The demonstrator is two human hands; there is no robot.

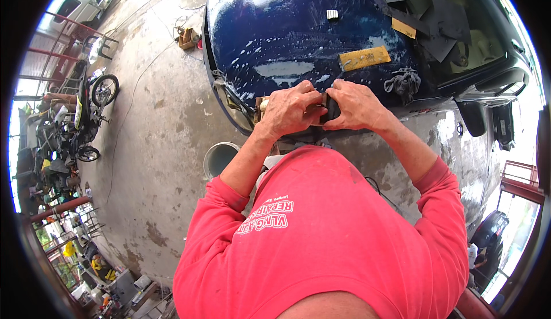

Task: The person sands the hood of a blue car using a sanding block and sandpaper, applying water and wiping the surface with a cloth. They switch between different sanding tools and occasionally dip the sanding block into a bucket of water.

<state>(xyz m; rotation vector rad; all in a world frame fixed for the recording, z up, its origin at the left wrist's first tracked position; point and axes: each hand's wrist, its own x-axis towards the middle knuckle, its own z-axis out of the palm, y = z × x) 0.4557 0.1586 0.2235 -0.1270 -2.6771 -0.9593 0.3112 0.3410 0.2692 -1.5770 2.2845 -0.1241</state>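
Both hands meet over the near edge of a wet, dark blue car hood (287, 37). My right hand (357, 107) has its thumb and fingers closed on a small dark block (332, 110). My left hand (291, 109) is curled against the same block from the other side, its fingertips partly hidden. A tan piece (263, 104) shows beside my left hand; whether the hand touches it I cannot tell. On the hood beyond lie a long yellow block (365, 59), a small white striped block (332, 14) and a crumpled dark rag (403, 83).
Dark sheets (447, 23) and a yellow strip (403, 28) lie by the windshield. A bucket (211, 161) stands on the concrete floor left of my forearm. Farther left are a wooden box (187, 39), a cord and a motorcycle (92, 103). A side mirror (472, 117) juts out at right.
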